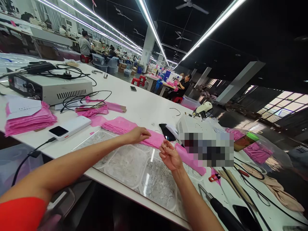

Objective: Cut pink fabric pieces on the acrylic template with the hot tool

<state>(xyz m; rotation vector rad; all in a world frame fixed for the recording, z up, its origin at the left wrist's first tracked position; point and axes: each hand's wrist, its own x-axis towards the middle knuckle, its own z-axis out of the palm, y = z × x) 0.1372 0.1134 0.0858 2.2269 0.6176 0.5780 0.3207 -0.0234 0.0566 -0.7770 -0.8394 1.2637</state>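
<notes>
A long stack of pink fabric strips (122,123) lies across the table in front of me. My left hand (137,134) is over it, fingers loosely bent, the thumb apart from them; I see nothing held. At the strip's right part, my right hand (170,155) is raised palm up, with thumb and fingertips pinched together. Whatever is between those fingertips is too small to make out. Beneath both hands is a clear-topped tray (125,165) with rounded compartments of small greyish bits. A separate pink strip (190,158) lies right of my right hand.
A grey control box (64,85) with cables stands at the left, near a white power bank (69,127) and a pink fabric pile (30,120). Right are another white box (192,126), red-handled snips (214,177), a black-handled tool (226,211) and cables. People work at distant sewing machines.
</notes>
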